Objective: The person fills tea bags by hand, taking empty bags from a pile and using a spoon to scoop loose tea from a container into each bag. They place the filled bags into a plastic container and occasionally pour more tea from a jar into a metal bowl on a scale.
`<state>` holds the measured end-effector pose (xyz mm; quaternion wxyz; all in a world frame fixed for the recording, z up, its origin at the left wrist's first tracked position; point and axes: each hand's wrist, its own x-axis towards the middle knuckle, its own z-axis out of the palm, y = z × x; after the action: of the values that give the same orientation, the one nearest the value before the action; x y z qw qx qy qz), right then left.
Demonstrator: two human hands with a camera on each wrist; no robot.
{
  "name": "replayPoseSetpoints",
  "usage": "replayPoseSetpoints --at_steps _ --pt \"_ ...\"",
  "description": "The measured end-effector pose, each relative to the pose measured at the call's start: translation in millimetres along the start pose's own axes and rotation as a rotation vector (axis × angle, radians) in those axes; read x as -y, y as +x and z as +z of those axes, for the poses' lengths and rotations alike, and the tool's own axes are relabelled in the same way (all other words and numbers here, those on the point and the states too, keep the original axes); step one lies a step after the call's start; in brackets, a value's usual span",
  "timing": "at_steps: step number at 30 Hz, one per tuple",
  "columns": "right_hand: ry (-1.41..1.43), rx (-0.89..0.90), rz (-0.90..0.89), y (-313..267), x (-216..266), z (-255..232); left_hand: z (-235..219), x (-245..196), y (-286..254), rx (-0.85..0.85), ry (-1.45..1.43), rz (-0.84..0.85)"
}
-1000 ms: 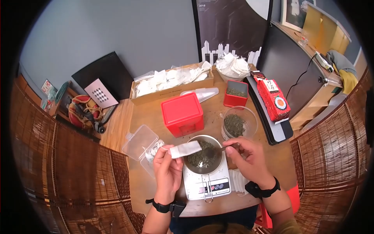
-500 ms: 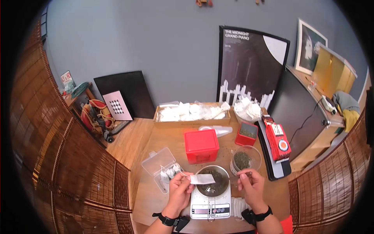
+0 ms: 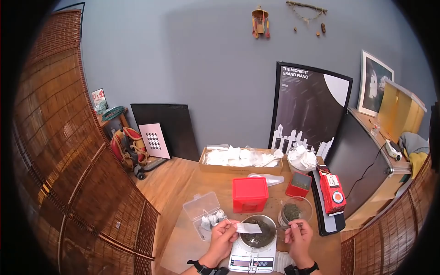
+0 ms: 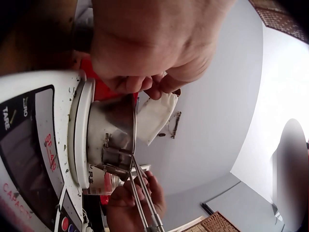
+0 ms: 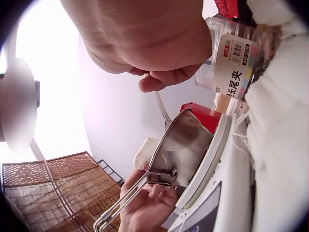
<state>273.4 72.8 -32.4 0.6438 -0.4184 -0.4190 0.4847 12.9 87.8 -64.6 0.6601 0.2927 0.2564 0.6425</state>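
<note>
My left hand pinches a white tea bag by its end, above a metal pot with dried tea leaves inside. The pot, with a wire handle, sits on a white kitchen scale. My right hand grips a spoon by its handle, on the pot's right side. In the right wrist view the spoon's lower end dips behind the pot's rim. The tea bag also shows beside the rim in the left wrist view, below my left fingers.
Left of the pot stands a clear box with filled tea bags. A red canister is behind; a tub of leaves and red tin stand right. Flat white bags lie beside the scale.
The head view has tilted up, so the table sits lower in it. The right hand drew the spoon away from above the leaves, then came back nearer the pot. The left hand keeps the tea bag.
</note>
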Motion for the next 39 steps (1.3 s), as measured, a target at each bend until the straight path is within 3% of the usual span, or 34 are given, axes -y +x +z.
replayPoseSetpoints --at_steps 12,17,18,20,29,35,39 --pt "-0.002 -0.009 -0.053 -3 -4 -9 5 -6 -3 0.008 -0.013 -0.023" --pt "-0.258 0.131 -0.175 -9 7 -2 7 -7 -5 -0.055 -0.003 -0.034" --pt "-0.274 0.097 -0.141 -10 12 -2 4 -5 -5 -0.042 -0.015 -0.026" --pt "-0.331 0.185 -0.240 -9 17 1 4 -6 -5 -0.032 -0.017 -0.010" --pt "-0.441 0.284 -0.416 -6 18 3 13 -11 -5 -0.040 -0.088 0.046" --pt "-0.495 0.431 -0.327 -4 22 3 13 -12 -7 -0.061 -0.075 0.044" --pt "-0.388 0.396 -0.312 -7 18 2 14 -12 -6 -0.041 -0.084 0.051"
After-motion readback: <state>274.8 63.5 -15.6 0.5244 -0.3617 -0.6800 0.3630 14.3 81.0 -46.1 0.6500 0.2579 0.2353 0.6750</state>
